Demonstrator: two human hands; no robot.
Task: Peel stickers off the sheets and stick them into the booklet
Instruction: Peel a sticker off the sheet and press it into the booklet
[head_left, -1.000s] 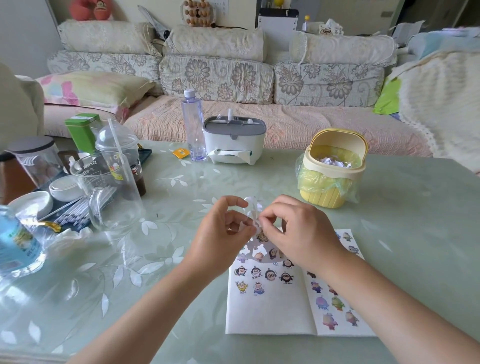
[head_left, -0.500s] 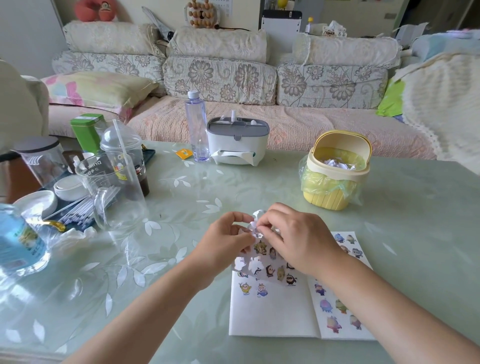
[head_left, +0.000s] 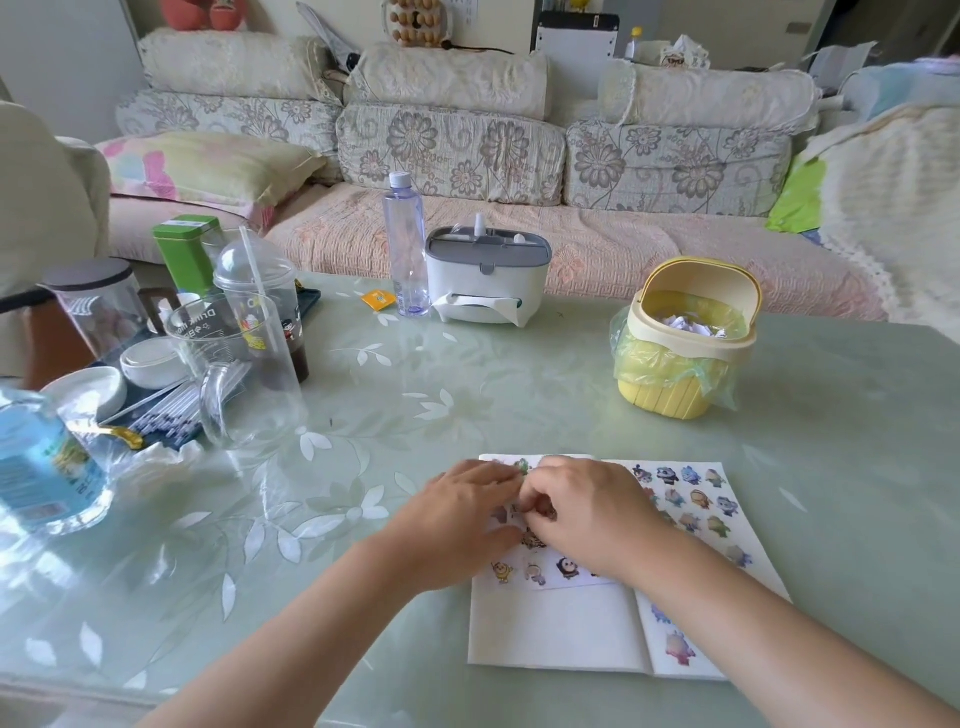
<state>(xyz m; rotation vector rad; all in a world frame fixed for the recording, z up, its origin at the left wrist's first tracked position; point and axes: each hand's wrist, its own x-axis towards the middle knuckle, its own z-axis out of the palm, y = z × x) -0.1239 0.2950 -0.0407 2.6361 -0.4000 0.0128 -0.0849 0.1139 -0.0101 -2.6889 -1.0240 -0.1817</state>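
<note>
Only legible print: "Drink" on glass jug (head_left: 234, 374), reversed; other labels too blurred. Yellow bin (head_left: 685, 358) w/ green liner holds white paper scraps. Domed cup (head_left: 260, 306) w/ straw has dark drink at bottom. Tissue box (head_left: 488, 275), tissue poking from front slot, clear bottle (head_left: 405, 244) just beside it. Pale green table (head_left: 519, 395) w/ leaf-pattern cover; floral sofa (head_left: 467, 145) behind. Booklet (head_left: 561, 629) lies open, r. page full of stickers; sticker sheet (head_left: 535, 571) on its l. page. Left hand (head_left: 457, 514) pinches sheet. Right hand (head_left: 587, 514) has fingers curled at the same spot; can't tell what they nip
</note>
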